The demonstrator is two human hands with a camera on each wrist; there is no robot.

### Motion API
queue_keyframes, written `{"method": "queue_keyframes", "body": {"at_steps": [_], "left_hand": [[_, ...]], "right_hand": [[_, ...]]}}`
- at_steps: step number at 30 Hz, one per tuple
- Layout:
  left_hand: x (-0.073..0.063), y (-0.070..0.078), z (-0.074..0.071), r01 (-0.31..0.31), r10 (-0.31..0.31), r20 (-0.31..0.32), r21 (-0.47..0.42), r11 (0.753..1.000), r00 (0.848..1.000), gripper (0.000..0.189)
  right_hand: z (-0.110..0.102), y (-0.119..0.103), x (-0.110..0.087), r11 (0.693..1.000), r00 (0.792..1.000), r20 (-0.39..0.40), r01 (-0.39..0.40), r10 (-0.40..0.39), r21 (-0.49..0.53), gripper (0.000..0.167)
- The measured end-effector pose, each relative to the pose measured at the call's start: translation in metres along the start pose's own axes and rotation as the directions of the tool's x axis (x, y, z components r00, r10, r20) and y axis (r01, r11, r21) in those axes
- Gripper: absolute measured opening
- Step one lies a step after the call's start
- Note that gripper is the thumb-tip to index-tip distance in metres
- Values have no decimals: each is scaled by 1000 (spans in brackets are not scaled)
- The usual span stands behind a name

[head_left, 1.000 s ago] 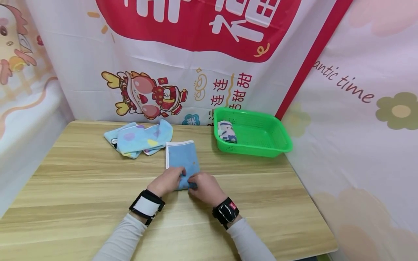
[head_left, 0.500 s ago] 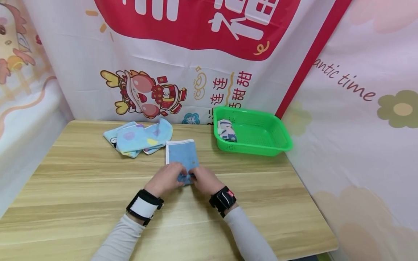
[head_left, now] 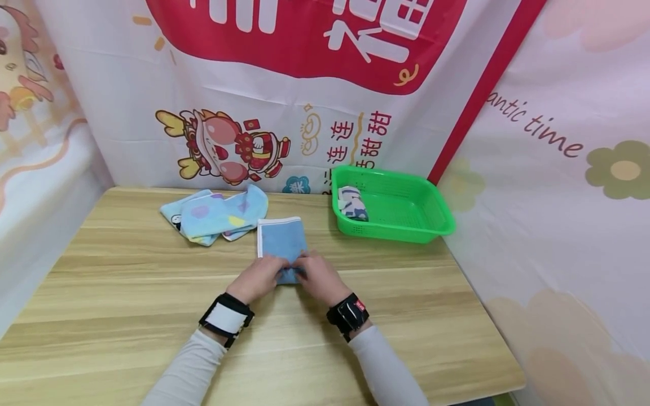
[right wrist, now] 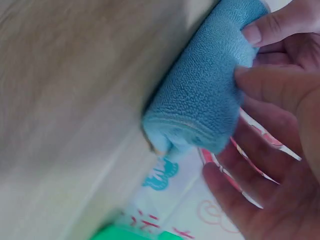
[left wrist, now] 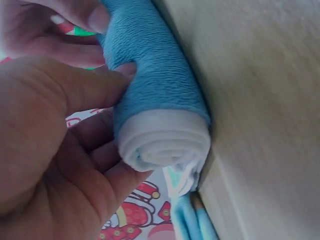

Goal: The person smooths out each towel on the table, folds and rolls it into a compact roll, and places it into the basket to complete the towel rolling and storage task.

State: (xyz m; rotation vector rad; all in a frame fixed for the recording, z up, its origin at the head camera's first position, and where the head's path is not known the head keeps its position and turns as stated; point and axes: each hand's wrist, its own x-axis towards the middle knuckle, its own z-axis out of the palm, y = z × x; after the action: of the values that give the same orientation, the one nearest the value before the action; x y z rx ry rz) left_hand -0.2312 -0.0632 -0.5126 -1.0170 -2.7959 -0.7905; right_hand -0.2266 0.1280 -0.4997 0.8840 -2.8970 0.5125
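A blue towel (head_left: pixel 281 237) with white edging lies on the table, its far part flat and its near end rolled up. My left hand (head_left: pixel 258 278) grips the left part of the roll. From the right, my right hand (head_left: pixel 322 277) holds the other part, the two thumbs close together. In the left wrist view the towel roll (left wrist: pixel 157 75) ends in a white spiral of layers, with the thumb on its near side and fingers curled under. The right wrist view shows the towel roll (right wrist: pixel 200 90) between thumb and fingers, its blue end facing the camera.
Crumpled light-blue patterned towels (head_left: pixel 218 214) lie at the back left of the wooden table (head_left: pixel 127 304). A green plastic basket (head_left: pixel 401 234) stands at the back right with a rolled patterned cloth (head_left: pixel 352 204) in its left end. Printed cloth hangs behind.
Both hands have moved a little away from me along the blue towel, rolling its near end. The flat part is shorter; the basket and the other towels have stayed put.
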Motion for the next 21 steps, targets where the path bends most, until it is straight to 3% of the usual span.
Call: {"method": "queue_keyframes", "body": {"at_steps": [3, 9, 15, 21], "left_hand": [[3, -4, 2, 13, -12, 14, -33, 999, 1000, 24], [4, -8, 3, 24, -23, 20, -58, 998, 1000, 19], [-2, -2, -4, 63, -66, -64, -40, 997, 996, 25], [-5, 7, -7, 67, -66, -105, 7, 998, 992, 38]], "right_hand": [[-2, -8, -4, 990, 998, -51, 26, -33, -141, 10], [9, -18, -3, 934, 998, -14, 49, -57, -354, 6], [16, -10, 11, 941, 999, -2, 31, -34, -337, 7], [10, 7, 22, 985, 997, 81, 30, -16, -170, 7]]}}
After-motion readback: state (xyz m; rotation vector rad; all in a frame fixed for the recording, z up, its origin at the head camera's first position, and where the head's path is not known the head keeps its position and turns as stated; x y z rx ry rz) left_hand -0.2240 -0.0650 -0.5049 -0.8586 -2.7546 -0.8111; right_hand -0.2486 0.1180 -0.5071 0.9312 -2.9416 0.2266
